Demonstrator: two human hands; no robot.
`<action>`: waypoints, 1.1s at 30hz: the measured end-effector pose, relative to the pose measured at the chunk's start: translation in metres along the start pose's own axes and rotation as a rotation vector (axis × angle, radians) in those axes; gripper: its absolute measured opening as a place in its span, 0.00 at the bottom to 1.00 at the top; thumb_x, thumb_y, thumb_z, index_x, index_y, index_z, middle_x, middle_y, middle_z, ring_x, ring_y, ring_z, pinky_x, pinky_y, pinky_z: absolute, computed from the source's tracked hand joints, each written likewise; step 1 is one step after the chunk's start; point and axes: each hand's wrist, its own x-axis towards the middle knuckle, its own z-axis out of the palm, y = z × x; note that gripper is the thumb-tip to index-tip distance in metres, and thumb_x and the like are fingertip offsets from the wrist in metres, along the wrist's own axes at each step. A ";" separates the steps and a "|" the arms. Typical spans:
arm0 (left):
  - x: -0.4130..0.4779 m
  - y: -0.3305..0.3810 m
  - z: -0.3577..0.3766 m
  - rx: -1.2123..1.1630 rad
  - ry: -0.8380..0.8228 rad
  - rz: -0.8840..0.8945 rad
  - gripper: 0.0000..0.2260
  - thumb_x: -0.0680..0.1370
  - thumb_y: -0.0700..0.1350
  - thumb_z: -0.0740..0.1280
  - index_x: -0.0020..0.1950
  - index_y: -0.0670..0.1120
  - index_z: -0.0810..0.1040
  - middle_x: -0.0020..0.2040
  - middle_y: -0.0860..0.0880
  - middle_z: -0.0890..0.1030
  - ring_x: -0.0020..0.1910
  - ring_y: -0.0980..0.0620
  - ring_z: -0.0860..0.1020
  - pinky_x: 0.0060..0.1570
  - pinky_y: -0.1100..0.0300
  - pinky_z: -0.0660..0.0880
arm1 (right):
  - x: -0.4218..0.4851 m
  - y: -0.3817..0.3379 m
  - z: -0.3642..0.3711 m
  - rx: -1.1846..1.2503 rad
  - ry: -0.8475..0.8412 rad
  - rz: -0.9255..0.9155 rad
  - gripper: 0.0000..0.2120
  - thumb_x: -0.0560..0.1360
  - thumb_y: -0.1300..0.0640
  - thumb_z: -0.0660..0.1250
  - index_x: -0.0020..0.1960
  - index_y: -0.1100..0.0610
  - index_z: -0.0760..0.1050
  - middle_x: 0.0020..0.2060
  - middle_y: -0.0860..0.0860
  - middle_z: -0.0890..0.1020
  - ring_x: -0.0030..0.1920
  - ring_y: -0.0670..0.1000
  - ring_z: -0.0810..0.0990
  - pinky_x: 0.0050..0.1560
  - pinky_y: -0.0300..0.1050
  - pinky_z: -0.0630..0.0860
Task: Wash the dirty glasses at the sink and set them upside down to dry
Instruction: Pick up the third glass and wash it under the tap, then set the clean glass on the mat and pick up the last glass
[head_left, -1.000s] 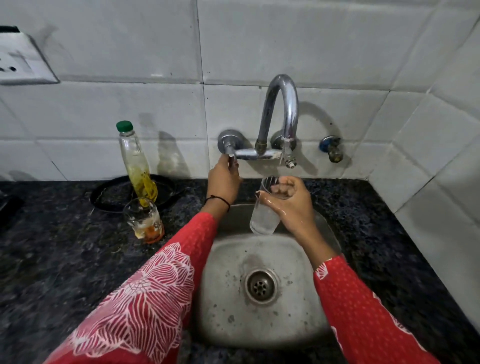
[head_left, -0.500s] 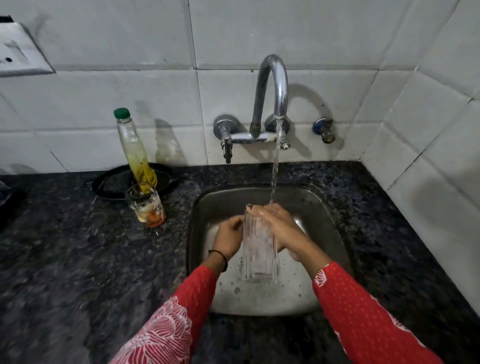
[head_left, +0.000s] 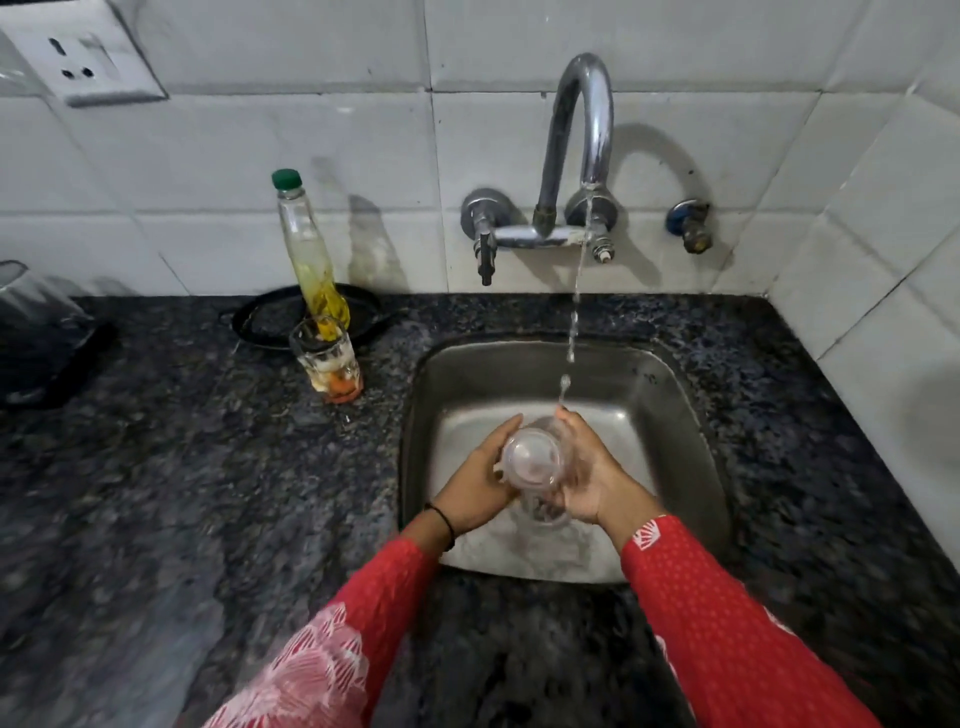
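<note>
Rinsing one glass over the sink, both hands wrapped around it.

The glass (head_left: 532, 460) sits between the left hand (head_left: 480, 480) and the right hand (head_left: 589, 475), low in the sink (head_left: 675, 415), its long axis tipped so one round end faces up toward the camera; blur hides which end. Both hands curl closed against its sides, equally near. The water stream (head_left: 574, 312) from the tap (head_left: 576, 150) falls just behind the glass, beside the right fingertips (head_left: 563, 415). A second dirty glass (head_left: 327, 361) stands upright on the counter (head_left: 156, 493), well apart to the left and nearer the left hand, just in front of a bottle (head_left: 306, 249).
</note>
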 end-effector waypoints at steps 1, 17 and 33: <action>-0.007 -0.005 0.000 -0.007 -0.012 -0.005 0.35 0.69 0.37 0.73 0.73 0.41 0.62 0.64 0.53 0.73 0.58 0.66 0.74 0.59 0.71 0.69 | 0.004 0.007 0.001 0.052 0.013 0.015 0.27 0.74 0.36 0.59 0.47 0.60 0.80 0.33 0.57 0.84 0.30 0.55 0.83 0.33 0.44 0.79; -0.054 0.053 -0.141 -0.173 0.547 0.121 0.24 0.68 0.38 0.76 0.62 0.38 0.75 0.56 0.46 0.82 0.54 0.58 0.80 0.55 0.64 0.76 | -0.002 0.011 0.141 -1.196 0.094 -1.304 0.31 0.68 0.67 0.69 0.69 0.56 0.67 0.67 0.54 0.70 0.66 0.54 0.65 0.67 0.39 0.60; -0.134 -0.016 -0.570 -0.045 0.885 0.136 0.33 0.67 0.36 0.75 0.69 0.41 0.65 0.63 0.43 0.76 0.58 0.54 0.77 0.59 0.62 0.75 | 0.131 0.083 0.597 -0.957 -0.445 -1.232 0.26 0.65 0.57 0.76 0.61 0.58 0.73 0.46 0.45 0.81 0.45 0.42 0.80 0.46 0.25 0.72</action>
